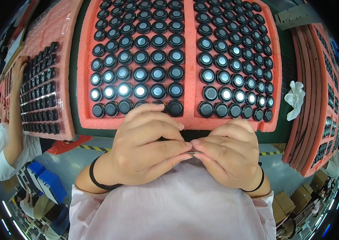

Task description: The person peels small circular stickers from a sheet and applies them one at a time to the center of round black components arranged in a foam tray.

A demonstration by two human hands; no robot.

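My left hand (pixel 147 146) and my right hand (pixel 231 154) meet just in front of the tray's near edge. Their thumbs and index fingers pinch a small thin flat piece (pixel 194 152), seen nearly edge-on. Most of it is hidden by the fingertips, so its kind does not show. Behind the hands lies a pink foam tray (pixel 190 80), split by a middle bar into two compartments. Rows of round black parts with shiny grey centres (pixel 158 74) fill both sides. The raised fingers of my left hand overlap the front row's parts on the left side.
Stacked pink foam trays (pixel 297 120) stand to the right, with a crumpled white tissue (pixel 295 100) beside them. On the left, another tray (pixel 67 80) holds black parts under clear plastic, and a co-worker's hand (pixel 18 68) reaches over it. Blue crates (pixel 51 186) sit on the floor.
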